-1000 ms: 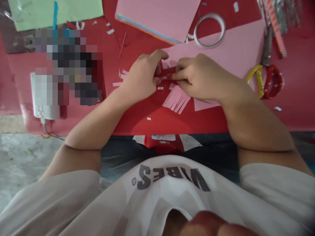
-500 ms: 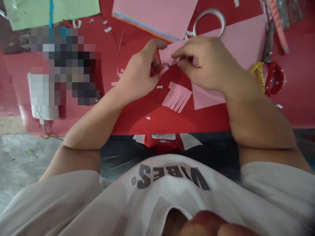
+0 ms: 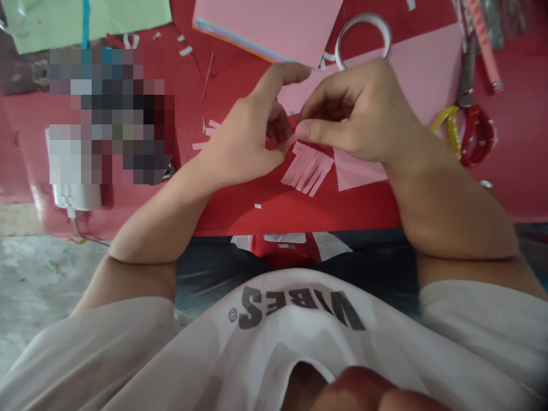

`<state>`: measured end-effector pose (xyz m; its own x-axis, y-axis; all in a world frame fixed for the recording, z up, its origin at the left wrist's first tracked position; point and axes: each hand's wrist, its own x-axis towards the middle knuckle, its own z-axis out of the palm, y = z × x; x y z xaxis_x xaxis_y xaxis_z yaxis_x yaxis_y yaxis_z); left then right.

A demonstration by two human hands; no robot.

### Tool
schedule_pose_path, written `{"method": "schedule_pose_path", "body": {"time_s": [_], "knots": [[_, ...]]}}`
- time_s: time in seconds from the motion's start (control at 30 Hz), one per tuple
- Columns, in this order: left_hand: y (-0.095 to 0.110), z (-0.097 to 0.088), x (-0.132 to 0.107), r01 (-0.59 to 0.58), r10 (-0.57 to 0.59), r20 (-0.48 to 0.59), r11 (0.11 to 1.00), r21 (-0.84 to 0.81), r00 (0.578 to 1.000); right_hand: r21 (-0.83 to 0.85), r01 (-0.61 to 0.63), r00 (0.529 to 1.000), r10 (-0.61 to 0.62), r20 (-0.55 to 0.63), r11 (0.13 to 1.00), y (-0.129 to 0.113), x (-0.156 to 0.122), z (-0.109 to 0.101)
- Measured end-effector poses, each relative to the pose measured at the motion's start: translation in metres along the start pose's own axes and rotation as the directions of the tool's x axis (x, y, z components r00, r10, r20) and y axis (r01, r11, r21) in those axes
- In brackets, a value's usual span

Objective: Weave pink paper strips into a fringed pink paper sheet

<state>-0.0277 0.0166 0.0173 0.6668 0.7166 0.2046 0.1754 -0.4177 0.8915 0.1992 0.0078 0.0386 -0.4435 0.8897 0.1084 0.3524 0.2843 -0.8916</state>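
Note:
Over a red table (image 3: 274, 205), my left hand (image 3: 248, 137) and my right hand (image 3: 359, 114) meet fingertip to fingertip. Between them they pinch a narrow pink paper strip (image 3: 291, 140), mostly hidden by the fingers. My left forefinger sticks out straight while the other fingers curl. My right thumb and forefinger press together on the strip's end. Just below the hands lies a bunch of cut pink strips (image 3: 308, 168) beside a pink paper sheet (image 3: 359, 174).
A roll of white tape (image 3: 363, 35) and a stack of pink sheets (image 3: 265, 25) lie beyond the hands. Scissors with red and yellow handles (image 3: 468, 123) rest at the right. A green sheet (image 3: 94, 17) and a white device (image 3: 75, 194) are at the left. Paper scraps dot the table.
Both hands lifted off the table toward the tape roll, then came back down slightly; they now pinch the strip just above the cut strips.

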Motion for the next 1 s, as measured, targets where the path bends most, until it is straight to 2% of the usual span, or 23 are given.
{"method": "schedule_pose_path", "body": {"time_s": [0.1, 0.23, 0.33, 0.43, 0.57, 0.7, 0.77, 0.83, 0.9, 1.0], "knots": [[-0.001, 0.003, 0.001, 0.023, -0.028, -0.074, 0.997, -0.068, 0.997, 0.070, -0.025, 0.998, 0.029, -0.057, 0.997, 0.005, 0.001, 0.004], [-0.002, 0.010, 0.003, -0.039, -0.002, -0.236, 0.985, -0.170, 0.972, 0.177, -0.008, 0.985, 0.038, -0.169, 0.984, 0.011, 0.004, 0.013], [0.000, 0.011, 0.004, -0.050, -0.019, -0.252, 0.963, -0.266, 0.967, 0.212, 0.028, 0.981, 0.013, -0.192, 0.977, 0.009, 0.005, 0.019], [0.004, 0.008, 0.004, -0.022, -0.060, -0.166, 0.890, -0.455, 0.984, 0.243, 0.071, 0.958, 0.002, -0.288, 0.967, 0.007, 0.005, 0.022], [0.007, 0.003, 0.003, 0.135, -0.155, 0.031, 0.728, -0.672, 0.987, 0.230, 0.141, 0.893, -0.023, -0.449, 0.963, 0.011, 0.006, 0.020], [0.008, 0.002, 0.004, 0.129, -0.148, 0.041, 0.658, -0.742, 0.988, 0.069, 0.211, 0.831, -0.142, -0.537, 0.975, 0.011, 0.002, 0.019], [0.008, 0.003, 0.004, 0.132, -0.160, 0.036, 0.644, -0.754, 0.986, -0.076, 0.210, 0.784, -0.214, -0.582, 0.975, 0.006, -0.002, 0.019], [0.008, 0.004, 0.004, 0.151, -0.166, 0.057, 0.630, -0.762, 0.984, -0.280, 0.191, 0.751, -0.324, -0.575, 0.941, -0.001, -0.007, 0.019], [0.006, 0.005, 0.003, 0.176, -0.147, 0.107, 0.630, -0.756, 0.983, -0.450, 0.171, 0.757, -0.409, -0.509, 0.877, -0.006, -0.010, 0.018], [0.006, 0.007, 0.001, 0.196, -0.111, 0.162, 0.635, -0.747, 0.980, -0.547, 0.173, 0.760, -0.464, -0.454, 0.819, -0.008, -0.010, 0.016]]}}
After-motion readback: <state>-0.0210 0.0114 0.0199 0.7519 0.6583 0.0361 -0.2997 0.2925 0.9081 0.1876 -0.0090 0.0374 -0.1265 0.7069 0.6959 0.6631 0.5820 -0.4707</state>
